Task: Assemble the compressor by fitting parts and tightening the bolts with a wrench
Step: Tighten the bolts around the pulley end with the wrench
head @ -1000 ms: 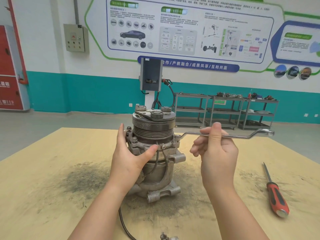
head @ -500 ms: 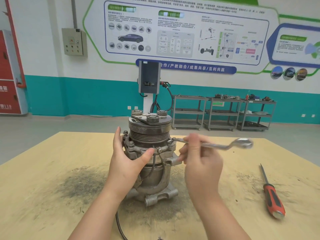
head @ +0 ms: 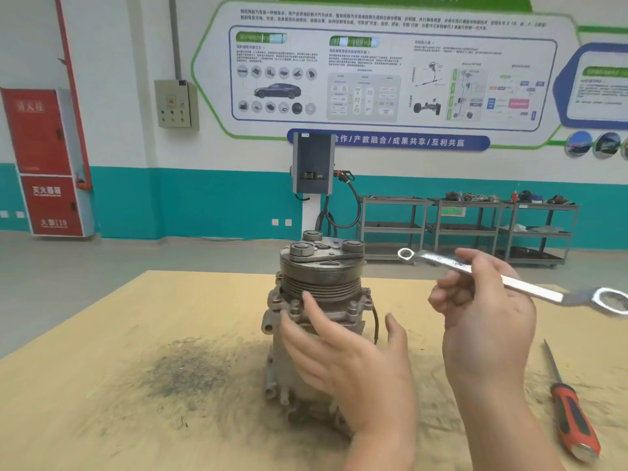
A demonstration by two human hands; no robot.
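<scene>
Partly hidden behind the open-fingered left hand (head: 343,355), the grimy grey metal compressor (head: 319,300) stands upright mid-table; the right hand (head: 482,311) pinches a blurred silver ring wrench (head: 520,283).

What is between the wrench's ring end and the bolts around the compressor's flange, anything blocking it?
Nothing visible blocks it. The wrench, held in the right hand, hangs in open air to the right of the compressor. The left hand covers the front of the body, but the right-side flange bolts are exposed.

A vocational auto workshop — wall car diagrams (head: 390,76), parts-laden steel carts (head: 469,226), an EV charger (head: 312,164).
</scene>
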